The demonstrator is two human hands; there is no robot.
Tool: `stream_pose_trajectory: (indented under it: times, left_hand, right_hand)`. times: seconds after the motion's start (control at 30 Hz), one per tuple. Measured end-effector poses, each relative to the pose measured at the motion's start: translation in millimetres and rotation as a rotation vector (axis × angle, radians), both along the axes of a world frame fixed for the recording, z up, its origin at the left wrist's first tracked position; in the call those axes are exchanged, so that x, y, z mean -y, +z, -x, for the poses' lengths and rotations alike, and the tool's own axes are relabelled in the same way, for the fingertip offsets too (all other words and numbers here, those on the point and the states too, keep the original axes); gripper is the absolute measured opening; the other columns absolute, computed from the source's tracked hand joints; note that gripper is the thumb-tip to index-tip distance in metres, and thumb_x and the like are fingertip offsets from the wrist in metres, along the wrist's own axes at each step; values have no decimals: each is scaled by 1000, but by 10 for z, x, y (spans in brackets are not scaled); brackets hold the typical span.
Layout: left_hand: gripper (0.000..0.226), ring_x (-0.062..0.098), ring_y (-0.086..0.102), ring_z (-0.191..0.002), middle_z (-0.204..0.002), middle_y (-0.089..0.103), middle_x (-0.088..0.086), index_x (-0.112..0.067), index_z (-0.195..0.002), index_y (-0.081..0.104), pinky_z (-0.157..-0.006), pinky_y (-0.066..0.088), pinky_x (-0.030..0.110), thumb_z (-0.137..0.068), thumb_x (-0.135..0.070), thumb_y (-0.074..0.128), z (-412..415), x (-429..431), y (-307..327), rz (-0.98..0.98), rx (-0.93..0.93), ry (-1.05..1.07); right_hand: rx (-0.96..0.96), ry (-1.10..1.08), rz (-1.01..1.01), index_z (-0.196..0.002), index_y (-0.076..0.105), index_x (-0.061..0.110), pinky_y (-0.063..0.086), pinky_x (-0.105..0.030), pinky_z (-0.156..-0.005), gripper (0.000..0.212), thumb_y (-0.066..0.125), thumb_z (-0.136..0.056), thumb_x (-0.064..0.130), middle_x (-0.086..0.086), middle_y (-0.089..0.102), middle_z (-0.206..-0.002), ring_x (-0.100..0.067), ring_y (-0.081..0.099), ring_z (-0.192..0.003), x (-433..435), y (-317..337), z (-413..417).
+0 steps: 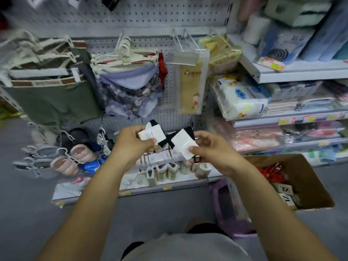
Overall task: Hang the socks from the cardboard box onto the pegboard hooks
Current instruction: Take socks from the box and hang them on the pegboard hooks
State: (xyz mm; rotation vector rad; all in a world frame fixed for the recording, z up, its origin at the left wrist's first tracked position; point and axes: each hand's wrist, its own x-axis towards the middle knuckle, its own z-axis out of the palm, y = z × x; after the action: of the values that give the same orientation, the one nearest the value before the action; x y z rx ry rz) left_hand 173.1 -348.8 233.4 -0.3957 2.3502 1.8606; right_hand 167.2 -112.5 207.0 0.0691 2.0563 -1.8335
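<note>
Black-and-white socks (152, 135) on a white card are pinched in the left hand (134, 146); the right hand (213, 153) grips a second pair (185, 145) by its card; both pairs are held side by side, low before the pegboard (131, 17); the box (310, 176) stands at right, more carded pairs inside.

Print on sock cards (183, 144) too small; hanging garments (47, 95) blurred, cut off at left edge.
</note>
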Motion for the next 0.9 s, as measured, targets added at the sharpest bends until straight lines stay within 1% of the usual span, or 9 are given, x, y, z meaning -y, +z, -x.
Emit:
stream_pose_trajectory:
  times: [0.07,0.1,0.17,0.23,0.33,0.43,0.57,0.77,0.9]
  left_hand:
    - [37,16,76,-68,-94,73,7,-6,-121,66,-67,64,32,-86,2,76,41,110,73,114,-73,53]
    - [39,18,75,-75,-95,73,3,-11,-120,67,-71,63,35,-84,-3,79,69,159,111,185,-120,75]
    - [39,15,71,-84,-95,70,-6,-21,-116,66,-70,59,25,-82,-11,83,124,231,214,255,-207,124]
    - [32,9,68,-78,-88,71,-9,-24,-109,64,-62,53,18,-83,-15,83,179,258,353,230,-285,177]
    - [19,4,65,-70,-75,69,-7,-19,-99,67,-69,50,25,-86,-19,81,321,263,568,146,-399,259]
    - [10,8,69,-78,-83,74,-4,-22,-93,71,-76,55,30,-88,-19,79,554,265,785,41,-501,309]
    - [20,10,73,-89,-95,77,-6,-36,-97,68,-81,59,34,-92,-18,74,944,308,1109,-22,-635,374]
    - [16,8,73,-85,-98,76,-5,-32,-100,66,-74,57,23,-94,-19,72,1516,412,1686,-56,-788,444]
    - [18,-7,68,-70,-91,73,-9,-32,-96,64,-65,50,10,-93,-17,73,1863,544,2031,-11,-910,507]
  right_hand:
    - [-86,-4,-44,-106,72,22,55,-30,-64,31,78,-83,3,-13,72,-105,-22,67,-75,37,96,105]
    - [-125,-9,-60,-102,74,22,53,-26,-64,29,78,-82,1,-9,72,-96,-18,64,-72,59,152,162]
    - [-177,-14,-68,-97,76,20,55,-27,-69,25,82,-80,4,-4,69,-83,-15,62,-71,124,274,262]
    - [-216,-37,-50,-95,76,21,57,-33,-77,21,84,-79,8,-7,71,-89,-15,66,-79,204,378,392]
    - [-282,-78,19,-91,75,22,58,-39,-82,17,84,-80,14,-4,77,-99,-22,70,-90,328,547,627]
    - [-340,-90,114,-94,70,20,57,-32,-74,18,81,-83,12,-3,78,-98,-18,73,-87,459,794,883]
    - [-494,-108,193,-100,69,24,57,-27,-70,21,79,-84,13,-4,76,-98,-13,72,-84,621,1225,1259]
    - [-680,-52,206,-111,71,21,60,-30,-81,28,80,-85,21,-2,76,-106,-16,72,-99,813,1906,1934]
    - [-765,1,230,-115,66,20,58,-24,-66,32,79,-86,18,-4,76,-99,-12,74,-87,1049,2290,2390]
